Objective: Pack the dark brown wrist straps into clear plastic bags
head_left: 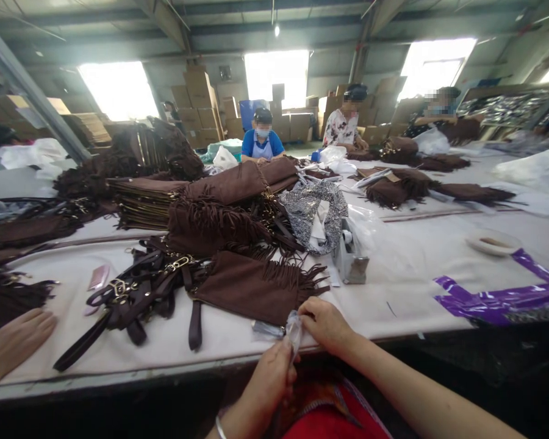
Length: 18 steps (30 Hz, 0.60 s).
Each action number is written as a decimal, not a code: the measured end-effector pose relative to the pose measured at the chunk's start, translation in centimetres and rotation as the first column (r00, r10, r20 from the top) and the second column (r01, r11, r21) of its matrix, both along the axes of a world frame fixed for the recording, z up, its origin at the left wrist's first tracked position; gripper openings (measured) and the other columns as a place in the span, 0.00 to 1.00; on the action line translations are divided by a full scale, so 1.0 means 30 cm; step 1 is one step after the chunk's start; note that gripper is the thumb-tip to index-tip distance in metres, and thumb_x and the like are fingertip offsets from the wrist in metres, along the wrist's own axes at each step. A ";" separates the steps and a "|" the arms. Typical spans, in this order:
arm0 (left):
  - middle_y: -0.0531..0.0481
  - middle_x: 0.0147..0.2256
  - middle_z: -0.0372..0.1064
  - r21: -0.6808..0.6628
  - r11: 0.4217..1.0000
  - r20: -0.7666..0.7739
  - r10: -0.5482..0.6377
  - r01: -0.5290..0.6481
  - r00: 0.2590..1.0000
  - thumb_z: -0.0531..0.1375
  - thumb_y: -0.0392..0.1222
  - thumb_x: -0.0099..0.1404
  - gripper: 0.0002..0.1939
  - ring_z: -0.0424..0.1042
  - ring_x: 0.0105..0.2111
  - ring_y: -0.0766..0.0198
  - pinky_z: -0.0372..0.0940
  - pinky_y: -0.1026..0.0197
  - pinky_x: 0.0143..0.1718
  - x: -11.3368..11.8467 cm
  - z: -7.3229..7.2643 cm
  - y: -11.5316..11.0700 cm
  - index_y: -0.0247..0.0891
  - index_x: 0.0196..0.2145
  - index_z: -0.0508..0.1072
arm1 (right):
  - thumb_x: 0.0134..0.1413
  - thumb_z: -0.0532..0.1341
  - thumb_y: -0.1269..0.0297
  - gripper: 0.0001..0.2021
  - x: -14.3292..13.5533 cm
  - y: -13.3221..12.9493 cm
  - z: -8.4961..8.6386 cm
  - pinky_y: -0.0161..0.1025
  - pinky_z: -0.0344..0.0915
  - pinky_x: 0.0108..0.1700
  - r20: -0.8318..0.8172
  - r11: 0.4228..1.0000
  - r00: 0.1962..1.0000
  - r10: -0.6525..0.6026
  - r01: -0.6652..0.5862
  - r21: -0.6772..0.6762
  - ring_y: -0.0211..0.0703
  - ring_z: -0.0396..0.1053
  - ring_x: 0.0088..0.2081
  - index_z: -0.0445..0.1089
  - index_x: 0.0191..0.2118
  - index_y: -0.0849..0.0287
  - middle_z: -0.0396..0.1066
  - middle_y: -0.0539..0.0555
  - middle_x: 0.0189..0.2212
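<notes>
My left hand [271, 373], a bracelet at its wrist, is closed around a small, crumpled, whitish translucent wrap [294, 330] at the table's front edge. My right hand [326, 324] pinches the upper end of the same wrap; what is inside it, if anything, I cannot make out. Just beyond both hands lies a flat brown fringed bag [249, 283], its fringe pointing right. A small clear packet [268, 330] rests at the bag's near edge, left of the wrap. Brown wrist straps with gold clasps [139, 292] are heaped to the left.
A stack of brown bags [149, 204] stands behind, beside a speckled grey cloth [313, 213] and a grey tape dispenser [353, 265]. Purple plastic [494, 299] and a tape roll [493, 242] lie right. Another person's hand [21, 341] rests at left. Several co-workers sit across the table.
</notes>
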<state>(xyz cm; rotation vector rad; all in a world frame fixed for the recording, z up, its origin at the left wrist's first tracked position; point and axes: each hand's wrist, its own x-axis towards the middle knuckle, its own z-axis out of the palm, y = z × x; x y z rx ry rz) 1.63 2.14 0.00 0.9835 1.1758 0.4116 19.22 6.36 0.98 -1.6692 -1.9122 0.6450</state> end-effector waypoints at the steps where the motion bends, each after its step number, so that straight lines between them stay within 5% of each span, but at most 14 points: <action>1: 0.60 0.18 0.53 0.000 1.000 -0.005 0.008 -0.008 1.000 0.42 0.71 0.60 0.31 0.50 0.13 0.72 0.49 0.67 0.14 0.004 -0.002 0.000 0.39 0.34 0.63 | 0.50 0.56 0.72 0.08 0.001 0.004 -0.001 0.36 0.63 0.42 0.006 1.000 1.000 -0.009 0.009 0.007 0.41 0.69 0.36 0.73 0.29 0.58 0.72 0.53 0.31; 5: 0.58 0.18 0.53 0.184 0.982 -0.123 -0.005 0.028 0.992 0.42 0.62 0.66 0.25 0.52 0.16 0.69 0.49 0.64 0.18 0.011 -0.007 -0.005 0.39 0.30 0.64 | 0.50 0.55 0.72 0.08 0.001 0.019 -0.005 0.38 0.62 0.40 0.116 0.993 0.986 -0.116 0.115 0.014 0.43 0.69 0.35 0.72 0.27 0.58 0.72 0.54 0.30; 9: 0.43 0.27 0.68 0.527 0.819 -0.409 0.010 0.228 0.913 0.42 0.51 0.69 0.22 0.66 0.28 0.59 0.56 0.58 0.30 -0.003 -0.007 -0.024 0.37 0.29 0.68 | 0.50 0.55 0.73 0.09 0.020 0.036 0.005 0.38 0.63 0.41 0.108 0.996 0.990 -0.089 0.092 -0.022 0.43 0.69 0.36 0.73 0.29 0.58 0.73 0.54 0.31; 11: 0.37 0.31 0.71 0.564 0.748 -0.543 0.015 0.351 0.840 0.42 0.47 0.69 0.21 0.69 0.32 0.54 0.57 0.55 0.33 -0.009 -0.004 -0.033 0.36 0.32 0.71 | 0.52 0.56 0.71 0.09 0.035 0.045 0.022 0.37 0.63 0.42 0.018 1.000 0.999 -0.027 0.027 -0.011 0.42 0.69 0.38 0.73 0.36 0.58 0.74 0.54 0.34; 14: 0.34 0.32 0.73 0.519 0.719 -0.637 -0.035 0.462 0.770 0.41 0.46 0.69 0.22 0.71 0.32 0.51 0.57 0.54 0.32 -0.006 0.003 -0.038 0.36 0.34 0.72 | 0.54 0.58 0.66 0.09 0.041 0.055 0.057 0.36 0.63 0.44 0.011 0.993 0.993 0.116 -0.116 0.021 0.41 0.69 0.40 0.74 0.40 0.57 0.72 0.54 0.37; 18: 0.34 0.35 0.74 0.561 0.677 -0.575 -0.096 0.477 0.813 0.41 0.44 0.69 0.22 0.72 0.35 0.50 0.59 0.54 0.34 0.003 0.006 -0.031 0.36 0.38 0.72 | 0.49 0.61 0.68 0.04 0.014 0.064 0.087 0.36 0.61 0.42 0.205 0.966 0.945 0.256 -0.259 -0.012 0.42 0.68 0.39 0.74 0.31 0.57 0.72 0.53 0.33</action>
